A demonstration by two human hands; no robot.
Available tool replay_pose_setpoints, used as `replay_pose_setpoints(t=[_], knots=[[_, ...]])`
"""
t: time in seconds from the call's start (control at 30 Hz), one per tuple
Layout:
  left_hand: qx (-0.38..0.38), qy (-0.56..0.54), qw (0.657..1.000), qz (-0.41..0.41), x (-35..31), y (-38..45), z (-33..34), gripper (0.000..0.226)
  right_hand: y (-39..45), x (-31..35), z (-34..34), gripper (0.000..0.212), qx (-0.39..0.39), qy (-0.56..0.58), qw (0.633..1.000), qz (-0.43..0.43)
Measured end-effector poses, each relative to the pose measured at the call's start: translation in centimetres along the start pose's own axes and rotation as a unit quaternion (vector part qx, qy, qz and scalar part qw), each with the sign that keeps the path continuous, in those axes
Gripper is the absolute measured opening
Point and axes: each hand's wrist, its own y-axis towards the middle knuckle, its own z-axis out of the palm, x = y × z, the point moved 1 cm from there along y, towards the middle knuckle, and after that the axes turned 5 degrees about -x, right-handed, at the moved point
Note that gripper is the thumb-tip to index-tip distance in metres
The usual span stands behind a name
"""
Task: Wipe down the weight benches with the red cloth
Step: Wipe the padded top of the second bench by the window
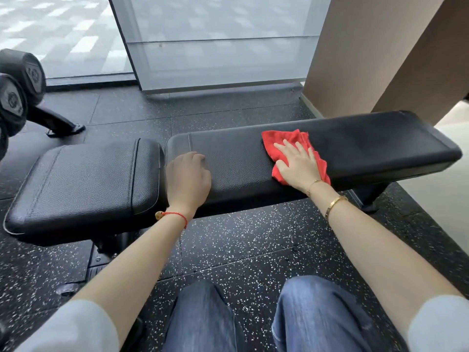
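Fingers (291, 148) of your right hand (299, 168) flat, pressing red cloth (276, 142) | left hand (187, 179) loosely curled, resting on bench (368, 141)

— Where does the red cloth (291, 151) lie?

— On the long back pad (355, 148) of the weight bench (228, 168), right of the pad's middle. It is crumpled and flattened, bright red, pressed against the upholstery, with its far-left corner spread out and its near edge close to the pad's near side.

— And the bench itself?

— Black, grained upholstery with stitched seams, lying flat and running left to right. It has two pads: a shorter seat pad (86, 184) on the left and the long one on the right, with a narrow gap between them.
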Motion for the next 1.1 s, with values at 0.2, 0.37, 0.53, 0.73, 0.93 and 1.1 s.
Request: replay_pose_setpoints(t=[0.2, 0.37, 0.53, 0.73, 0.93, 1.1], knots=[[-0.003, 0.007, 1.000, 0.001, -0.5, 0.0, 0.2, 0.035, -0.1, -1.7, -0.3, 0.054, 0.004, 0.024, 0.997, -0.076], [-0.019, 0.003, 0.999, -0.035, -3.2, 0.0, 1.0, 0.028, 1.3, -5.7, -1.0, 0.053, -0.004, 0.041, 0.992, -0.123], [-0.027, -0.027, 0.999, -0.023, -9.8, 0.4, 3.4, 0.032, 5.6, -9.0, -1.7, 0.054, -0.006, 0.016, 0.999, -0.030], [0.008, -0.031, 0.998, -0.059, -17.2, 0.6, 7.1, 0.034, 6.2, -8.1, -1.6, 0.055, 0.017, 0.020, 0.994, -0.104], [0.000, -0.004, 0.997, -0.073, -18.2, 0.5, 8.3, 0.033, 3.6, -15.0, -2.8, 0.054, 0.006, 0.052, 0.980, -0.191], [-0.014, 0.031, 0.997, -0.070, -18.8, 0.5, 8.3, 0.031, 9.1, -20.7, -4.3, 0.054, 0.007, 0.009, 1.000, -0.027]])
